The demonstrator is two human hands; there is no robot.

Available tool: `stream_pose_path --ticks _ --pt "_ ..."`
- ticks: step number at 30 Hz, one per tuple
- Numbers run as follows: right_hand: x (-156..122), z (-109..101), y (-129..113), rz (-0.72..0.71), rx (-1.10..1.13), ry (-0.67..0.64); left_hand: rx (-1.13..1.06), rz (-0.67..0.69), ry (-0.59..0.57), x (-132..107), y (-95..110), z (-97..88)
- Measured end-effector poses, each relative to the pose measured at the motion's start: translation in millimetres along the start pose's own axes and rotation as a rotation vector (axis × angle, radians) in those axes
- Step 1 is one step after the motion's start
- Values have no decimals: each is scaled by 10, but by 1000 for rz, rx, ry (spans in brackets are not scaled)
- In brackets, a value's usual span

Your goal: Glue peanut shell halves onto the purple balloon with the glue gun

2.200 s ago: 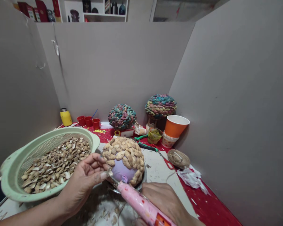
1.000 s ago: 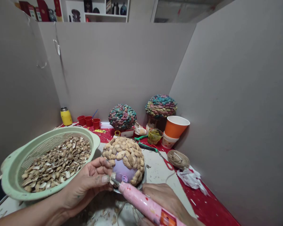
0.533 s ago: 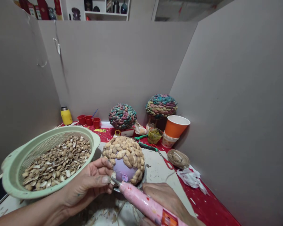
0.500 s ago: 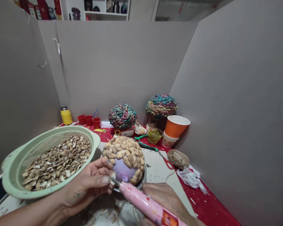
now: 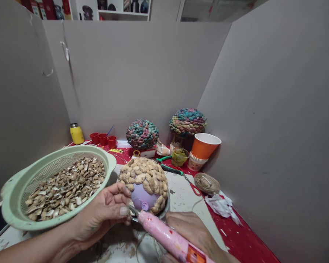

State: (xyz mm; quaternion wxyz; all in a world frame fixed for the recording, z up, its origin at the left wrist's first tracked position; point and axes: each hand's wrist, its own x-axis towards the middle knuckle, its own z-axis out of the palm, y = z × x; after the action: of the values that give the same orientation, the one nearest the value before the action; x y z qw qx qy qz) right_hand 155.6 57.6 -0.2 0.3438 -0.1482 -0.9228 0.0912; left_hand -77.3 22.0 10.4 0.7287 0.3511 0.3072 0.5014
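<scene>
My right hand (image 5: 190, 230) is wrapped round a pink glue gun (image 5: 164, 232) with an orange switch. Its metal nozzle points up and left, close to the fingertips of my left hand (image 5: 109, 208). Those fingers pinch a small piece of peanut shell (image 5: 132, 213), mostly hidden by the thumb and nozzle. Just beyond them a purple balloon (image 5: 144, 196) sits in a grey metal bowl (image 5: 167, 206). Peanut shells (image 5: 145, 171) cover its top and right side, while the front around the knot is bare.
A green colander (image 5: 13, 204) of shells stands at left. Behind are red cups (image 5: 112, 142), a yellow bottle (image 5: 76, 134) and two colourful shell-covered balls (image 5: 142, 134). Scissors (image 5: 186, 179), an orange paper cup (image 5: 204, 146), twine (image 5: 207, 183) and crumpled tissue (image 5: 222, 207) lie to the right.
Both hands stay nearly in place. Less of the shell piece shows at the nozzle now. The whole view has shifted very slightly.
</scene>
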Motion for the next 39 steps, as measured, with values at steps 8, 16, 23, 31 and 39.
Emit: stream_pose_path --ticks 8,16,23,31,39 --pt "-62 98 32 6 -14 78 85 62 29 17 -32 4" --pt "-11 65 26 -34 -84 110 113 82 35 7 -40 1" --pt "5 43 14 -46 -135 122 106 96 31 9 -35 -11" --pt "15 13 -9 -30 -109 100 64 112 35 -16 0 2" --pt "-55 -344 60 78 -270 158 36 216 32 -189 308 93"
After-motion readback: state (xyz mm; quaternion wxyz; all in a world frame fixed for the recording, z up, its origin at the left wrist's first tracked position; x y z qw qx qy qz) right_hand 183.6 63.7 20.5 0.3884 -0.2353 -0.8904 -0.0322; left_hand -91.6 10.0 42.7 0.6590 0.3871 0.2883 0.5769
